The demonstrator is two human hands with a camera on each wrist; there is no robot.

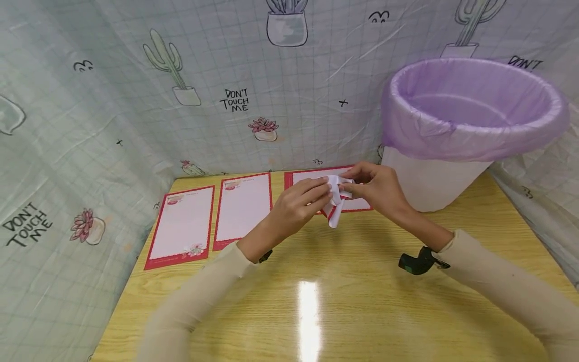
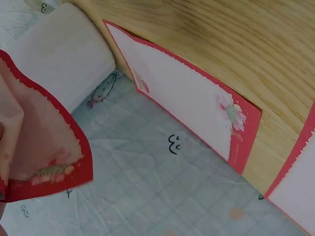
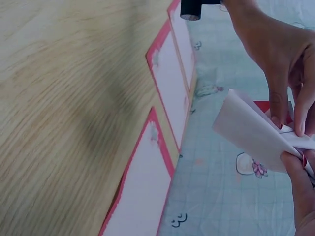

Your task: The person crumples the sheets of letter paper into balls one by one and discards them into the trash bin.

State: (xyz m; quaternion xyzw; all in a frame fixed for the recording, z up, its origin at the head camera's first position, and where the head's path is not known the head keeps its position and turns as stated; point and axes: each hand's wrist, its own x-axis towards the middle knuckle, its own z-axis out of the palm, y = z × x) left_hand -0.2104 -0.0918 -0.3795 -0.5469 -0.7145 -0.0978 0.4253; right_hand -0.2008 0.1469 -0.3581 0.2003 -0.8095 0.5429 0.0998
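Observation:
A crumpled, folded sheet of paper (image 1: 333, 193), white with a red border, is held up between both hands over the back of the table. My left hand (image 1: 299, 202) grips its left side, and my right hand (image 1: 379, 187) pinches its right side between thumb and fingers. In the left wrist view the sheet (image 2: 51, 132) shows a red edge and printed flowers near one corner. The right wrist view shows its plain white back (image 3: 253, 130) folded over, with the left hand (image 3: 278, 54) above and the right hand's fingers (image 3: 295, 179) below.
Two red-bordered sheets (image 1: 183, 226) (image 1: 244, 208) lie side by side at the back left of the wooden table (image 1: 362, 301). Another sheet (image 1: 307, 176) lies behind the hands. A white bin with a purple liner (image 1: 452, 141) stands at the back right, against a cactus-printed curtain (image 1: 203, 60).

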